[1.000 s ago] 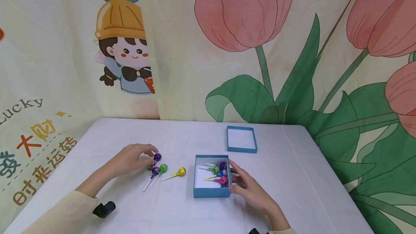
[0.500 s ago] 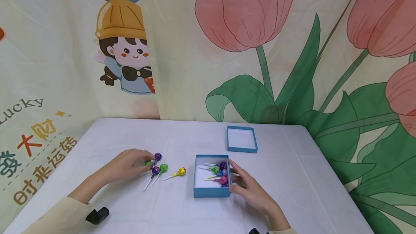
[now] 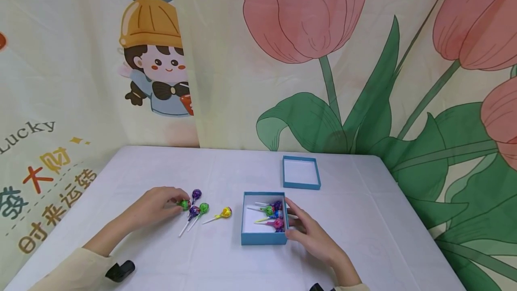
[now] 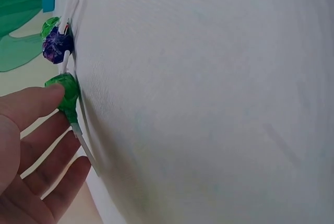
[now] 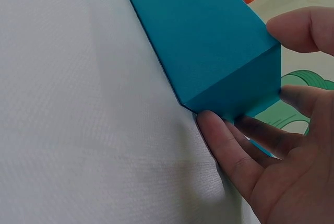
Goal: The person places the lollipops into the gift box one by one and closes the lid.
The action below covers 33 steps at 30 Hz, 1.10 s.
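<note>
My left hand [image 3: 155, 208] pinches a green-wrapped lollipop [image 4: 65, 91], thumb on the candy and fingers behind it, its stick slanting along the white cloth. Close by on the table lie two purple lollipops, one farther back [image 3: 196, 194] and one nearer [image 3: 194, 211], beside another green lollipop [image 3: 203, 208]. A yellow lollipop [image 3: 225, 213] lies a little to the right. My right hand [image 3: 308, 232] rests against the right side of an uncovered blue box [image 3: 263, 239], thumb and fingers spread along the wall. Several lollipops [image 3: 268, 211] lie inside, heads toward the right wall.
A blue box lid [image 3: 301, 187] lies with its white inside up behind the box. The white-covered table [image 3: 351, 183] ends at a printed curtain [image 3: 222, 57] with tulips and a cartoon figure.
My left hand has moved from the far purple lollipop down and left to the green one, and its fingers have closed on it. My right hand and the box stay put.
</note>
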Motion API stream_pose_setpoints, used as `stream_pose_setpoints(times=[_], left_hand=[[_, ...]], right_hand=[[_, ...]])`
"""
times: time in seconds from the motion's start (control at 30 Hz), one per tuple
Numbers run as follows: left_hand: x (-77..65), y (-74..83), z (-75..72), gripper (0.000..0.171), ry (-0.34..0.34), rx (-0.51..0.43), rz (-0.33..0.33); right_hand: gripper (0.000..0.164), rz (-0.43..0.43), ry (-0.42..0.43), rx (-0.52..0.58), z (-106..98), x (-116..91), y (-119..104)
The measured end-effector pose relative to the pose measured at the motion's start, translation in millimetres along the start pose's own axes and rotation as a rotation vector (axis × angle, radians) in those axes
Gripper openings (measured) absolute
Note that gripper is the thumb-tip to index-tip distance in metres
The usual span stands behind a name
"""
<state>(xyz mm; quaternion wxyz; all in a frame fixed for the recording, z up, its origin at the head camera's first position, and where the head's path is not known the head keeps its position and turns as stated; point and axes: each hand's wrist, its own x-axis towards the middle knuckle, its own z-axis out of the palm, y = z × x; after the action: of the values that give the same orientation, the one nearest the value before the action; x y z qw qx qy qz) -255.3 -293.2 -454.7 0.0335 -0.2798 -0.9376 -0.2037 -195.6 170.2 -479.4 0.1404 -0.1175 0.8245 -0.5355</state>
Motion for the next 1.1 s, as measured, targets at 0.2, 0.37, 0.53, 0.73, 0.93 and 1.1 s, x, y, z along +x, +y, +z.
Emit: stream_pose_setpoints(times=[0.2,0.37,0.53,0.73,0.93,1.1], left_hand=[[2.5,-0.9,4.7,0.024,0.002,0.004,-0.039],[4.3,2.4,6.5,0.021,0.002,-0.001,-0.072],[5.9,5.5,7.0,0.019,-0.003,-0.003,-0.094],[7.4,4.7,8.0,0.018,0.006,0.017,-0.088],[8.6,7.1,2.3,0.017,0.026,0.037,-0.102],[12.2,16.3,-8.2,0.016,0.02,0.034,-0.112]], right_hand=[[0.078,0.004,-0.001,0.002,0,0,0],[0.078,0.004,-0.001,0.005,0,0,0],[0.079,0.006,0.001,0.006,-1,0,2],[0.078,0.006,-0.001,0.007,-1,0,3],[0.078,-0.01,-0.008,0.003,-2,1,3],[0.078,-0.022,-0.008,0.0,-2,1,3]])
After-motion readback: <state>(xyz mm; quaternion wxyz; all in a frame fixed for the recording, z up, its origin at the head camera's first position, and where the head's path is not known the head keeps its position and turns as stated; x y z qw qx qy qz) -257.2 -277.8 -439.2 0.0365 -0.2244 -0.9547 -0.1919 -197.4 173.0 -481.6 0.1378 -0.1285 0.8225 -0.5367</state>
